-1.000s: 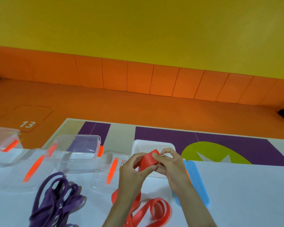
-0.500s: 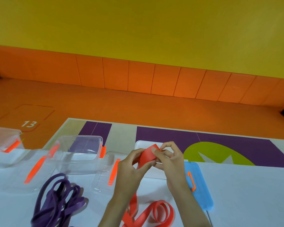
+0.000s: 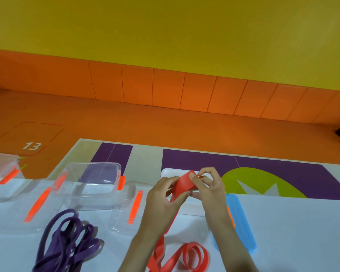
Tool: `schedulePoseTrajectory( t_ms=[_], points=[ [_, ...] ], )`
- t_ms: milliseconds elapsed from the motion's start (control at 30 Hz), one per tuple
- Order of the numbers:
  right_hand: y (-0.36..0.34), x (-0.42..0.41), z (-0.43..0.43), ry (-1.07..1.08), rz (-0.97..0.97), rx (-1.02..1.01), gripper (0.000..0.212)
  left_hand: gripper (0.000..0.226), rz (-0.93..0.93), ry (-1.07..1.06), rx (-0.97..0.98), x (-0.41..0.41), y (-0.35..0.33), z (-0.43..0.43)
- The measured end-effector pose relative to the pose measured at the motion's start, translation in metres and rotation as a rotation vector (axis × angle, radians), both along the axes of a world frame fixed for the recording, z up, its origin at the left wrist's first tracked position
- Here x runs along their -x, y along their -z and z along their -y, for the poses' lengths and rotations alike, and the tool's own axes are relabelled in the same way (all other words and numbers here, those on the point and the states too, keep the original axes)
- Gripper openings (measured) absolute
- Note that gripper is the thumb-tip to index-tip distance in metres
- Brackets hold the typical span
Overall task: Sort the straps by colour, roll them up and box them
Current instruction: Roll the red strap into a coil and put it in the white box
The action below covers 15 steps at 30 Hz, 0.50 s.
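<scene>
Head view showed the flat red rubber strap (image 3: 185,184) held up between both hands, its leading end folded over on itself right at the fingertips. The left hand (image 3: 161,197) gripped it from beneath, thumb and curled fingers closed on the band. The right hand (image 3: 211,186) pinched the upper edge, its fingers (image 3: 205,171) bent over the fold. Below the left palm the strap dropped to the white table top (image 3: 302,232) and lay near the wrists in a loose loop (image 3: 192,254).

Against the frame a second earlier, little had altered: both hands had kept the same pinch and had drifted slightly up and away, while the loop had not visibly shortened. I judged from this that the roll was barely begun, a turn at most, with nearly the whole length left to wind.

Just beyond the fingertips sat a white rectangular plastic box (image 3: 169,171), largely hidden by the hands, so its contents could not be told. Beside the right wrist lay a blue plastic lid (image 3: 241,222). Left of the left hand was a clear plastic lid with an orange clip (image 3: 126,209), and farther that way a clear plastic box with orange latches (image 3: 94,181). Well left of the wrists the purple straps (image 3: 67,242) lay heaped, unrolled and not yet boxed.
</scene>
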State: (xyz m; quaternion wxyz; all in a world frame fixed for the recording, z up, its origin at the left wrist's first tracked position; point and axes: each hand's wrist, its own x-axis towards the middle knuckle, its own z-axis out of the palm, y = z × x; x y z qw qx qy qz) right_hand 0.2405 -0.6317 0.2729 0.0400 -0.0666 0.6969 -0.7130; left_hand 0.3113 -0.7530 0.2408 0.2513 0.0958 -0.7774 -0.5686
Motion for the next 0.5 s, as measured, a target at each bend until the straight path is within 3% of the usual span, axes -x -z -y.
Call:
schedulePoseTrajectory(
  t_ms=[167, 333, 433, 500],
  points=[
    [0.018, 0.015, 0.002, -0.088, -0.08, -0.224, 0.011, 0.039, -0.061, -0.057, 0.002, 0.01, 0.003, -0.001],
    [0.027, 0.03, -0.006, -0.057, -0.143, -0.308, 0.03, 0.037, -0.052, -0.049, 0.042, 0.022, 0.006, -0.003],
    [0.018, 0.033, -0.01, -0.117, -0.081, -0.341, 0.046, 0.038, -0.057, -0.06, 0.115, 0.027, 0.008, -0.003],
    [0.017, 0.036, -0.011, -0.16, -0.058, -0.355, 0.044, 0.033, -0.051, -0.047, 0.163, 0.032, 0.012, -0.002]
  ],
)
